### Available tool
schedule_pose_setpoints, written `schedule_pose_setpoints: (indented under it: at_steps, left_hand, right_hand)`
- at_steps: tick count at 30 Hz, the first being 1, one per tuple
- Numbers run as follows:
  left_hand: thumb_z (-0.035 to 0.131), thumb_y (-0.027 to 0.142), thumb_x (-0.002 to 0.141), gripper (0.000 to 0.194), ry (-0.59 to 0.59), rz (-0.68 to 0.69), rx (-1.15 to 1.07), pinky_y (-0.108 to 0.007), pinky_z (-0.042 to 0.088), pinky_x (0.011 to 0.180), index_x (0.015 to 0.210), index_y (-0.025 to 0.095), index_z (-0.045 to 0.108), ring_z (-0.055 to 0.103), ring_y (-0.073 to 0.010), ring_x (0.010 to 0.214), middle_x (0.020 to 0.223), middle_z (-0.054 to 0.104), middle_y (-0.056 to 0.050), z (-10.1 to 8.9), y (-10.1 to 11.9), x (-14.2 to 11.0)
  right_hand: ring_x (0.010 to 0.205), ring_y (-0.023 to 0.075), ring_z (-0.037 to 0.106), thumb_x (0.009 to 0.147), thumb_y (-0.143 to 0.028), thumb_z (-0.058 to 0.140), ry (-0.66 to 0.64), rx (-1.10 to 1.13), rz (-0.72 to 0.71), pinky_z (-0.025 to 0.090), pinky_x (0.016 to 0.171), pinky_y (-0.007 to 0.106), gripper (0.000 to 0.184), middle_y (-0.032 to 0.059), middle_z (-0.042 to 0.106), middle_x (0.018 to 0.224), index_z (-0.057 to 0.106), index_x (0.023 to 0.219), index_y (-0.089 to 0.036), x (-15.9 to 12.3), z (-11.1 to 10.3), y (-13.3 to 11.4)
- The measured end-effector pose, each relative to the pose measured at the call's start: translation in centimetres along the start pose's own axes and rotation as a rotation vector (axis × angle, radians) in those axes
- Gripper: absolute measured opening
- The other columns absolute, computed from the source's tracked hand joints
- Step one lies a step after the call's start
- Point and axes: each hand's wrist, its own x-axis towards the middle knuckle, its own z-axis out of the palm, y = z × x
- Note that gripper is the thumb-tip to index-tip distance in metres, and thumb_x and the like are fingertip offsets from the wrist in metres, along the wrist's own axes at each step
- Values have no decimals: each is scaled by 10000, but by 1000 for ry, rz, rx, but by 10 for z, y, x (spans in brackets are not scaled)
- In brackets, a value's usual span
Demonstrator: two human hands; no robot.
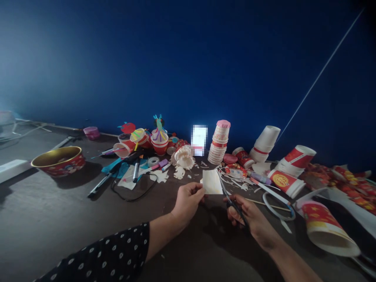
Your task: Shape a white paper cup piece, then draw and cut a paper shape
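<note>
My left hand (189, 201) pinches the left edge of a small cream-white piece of paper (212, 182), held up above the dark table. Closed around the handles of a pair of black scissors (237, 209) is my right hand (245, 215). The blades point up and away from me, along the right edge of the paper. Whether they are biting into it I cannot tell. White paper scraps (235, 183) lie on the table just beyond the scissors.
Behind the hands stand a stack of paper cups (217, 145) and a blurred bright screen (199, 139). Left are a red-and-gold bowl (60, 164), a marker (136, 172) and decorated cups (160, 145). Right, a red paper cup (326, 227) lies on its side near a coiled white strip (277, 207).
</note>
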Motion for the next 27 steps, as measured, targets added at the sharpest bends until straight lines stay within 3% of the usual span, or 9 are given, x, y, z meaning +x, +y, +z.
schedule_pose_setpoints:
  at_steps: [27]
  left_hand:
    - [563, 245, 647, 140, 10, 50, -11, -200, 323, 488, 672, 120, 623, 454, -90, 486, 531, 552, 11, -2, -3, 2]
  right_hand:
    - [545, 88, 405, 624, -507, 664, -77, 51, 38, 342, 488, 218, 449, -50, 446, 603, 520, 887, -173, 0, -5, 4]
